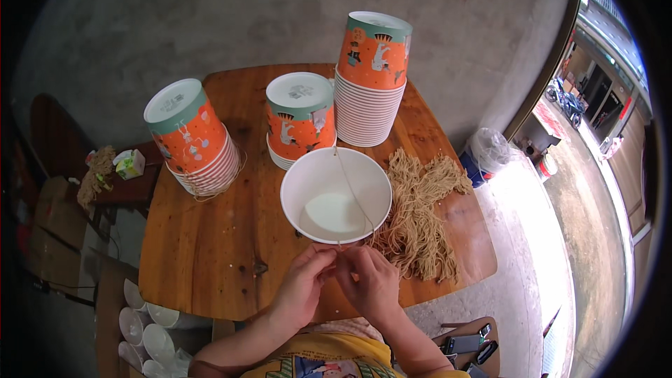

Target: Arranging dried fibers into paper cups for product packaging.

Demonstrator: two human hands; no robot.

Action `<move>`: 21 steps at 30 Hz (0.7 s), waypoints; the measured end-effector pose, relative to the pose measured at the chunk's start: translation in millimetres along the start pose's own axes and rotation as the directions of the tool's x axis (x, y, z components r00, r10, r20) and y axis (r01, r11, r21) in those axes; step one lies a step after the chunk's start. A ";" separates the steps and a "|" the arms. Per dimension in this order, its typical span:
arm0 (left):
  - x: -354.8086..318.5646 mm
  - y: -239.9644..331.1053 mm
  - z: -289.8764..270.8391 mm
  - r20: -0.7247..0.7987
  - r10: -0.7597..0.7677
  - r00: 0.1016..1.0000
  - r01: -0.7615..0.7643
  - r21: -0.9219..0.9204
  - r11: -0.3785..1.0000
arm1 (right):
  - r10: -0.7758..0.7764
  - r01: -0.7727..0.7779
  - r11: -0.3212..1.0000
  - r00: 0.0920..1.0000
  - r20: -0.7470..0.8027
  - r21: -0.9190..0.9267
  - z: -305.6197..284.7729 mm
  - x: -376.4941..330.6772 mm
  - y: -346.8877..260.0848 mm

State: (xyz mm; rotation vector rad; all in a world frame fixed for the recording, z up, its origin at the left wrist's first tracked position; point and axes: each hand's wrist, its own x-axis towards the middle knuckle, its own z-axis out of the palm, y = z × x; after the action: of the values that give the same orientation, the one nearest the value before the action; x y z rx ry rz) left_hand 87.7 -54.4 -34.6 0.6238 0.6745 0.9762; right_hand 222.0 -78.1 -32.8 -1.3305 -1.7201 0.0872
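On the wooden table [224, 238], the white bucket [325, 204] stands near the middle. Its cord [348, 180] already crosses the mouth; toward the near edge, the left hand [304, 280] and right hand [372, 280], fingers nearly closed, seem to pinch it, fastening apparently unfinished.

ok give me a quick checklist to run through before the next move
1. Opening of the white-lined bucket faces up toward the person: ok.
2. Cord reaches the far rim: ok, it runs from there across the opening to the near rim.
3. Cord pulled taut: not ok, it hangs in a slack curve.
4. Left hand and right hand together by the near rim: ok.
5. Knot at the near rim finished: cannot tell, the fingers cover that spot.
6. Cord bundle nearby: ok, on the table right of the bucket.
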 end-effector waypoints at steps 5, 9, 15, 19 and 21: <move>0.5 4.3 3.8 -0.061 -0.108 0.992 0.107 -0.028 0.994 | -0.056 0.058 0.994 0.998 0.021 -0.090 1.8 0.0 5.2; -2.4 3.1 15.0 -0.163 -0.084 0.983 0.077 -0.054 0.996 | -0.105 0.104 0.986 0.995 0.003 -0.131 3.0 -1.1 6.8; 1.7 8.1 22.5 -0.170 -0.105 0.980 0.091 -0.085 0.992 | -0.195 0.187 0.974 0.979 -0.053 -0.127 6.3 1.6 12.4; 9.5 2.8 16.9 -0.211 -0.031 0.977 0.006 -0.120 0.993 | -0.304 0.304 0.953 0.953 0.016 -0.008 12.0 0.2 13.5; 12.9 5.4 18.6 -0.226 0.006 0.974 -0.037 -0.131 0.991 | -0.293 0.295 0.956 0.954 0.065 -0.013 13.3 -0.6 11.5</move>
State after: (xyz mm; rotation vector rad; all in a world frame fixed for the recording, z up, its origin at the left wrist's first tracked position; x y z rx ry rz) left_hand 103.9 -43.8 -21.8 0.4054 0.7965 1.1134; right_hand 221.2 -67.8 -47.1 -1.0824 -1.9587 -0.0618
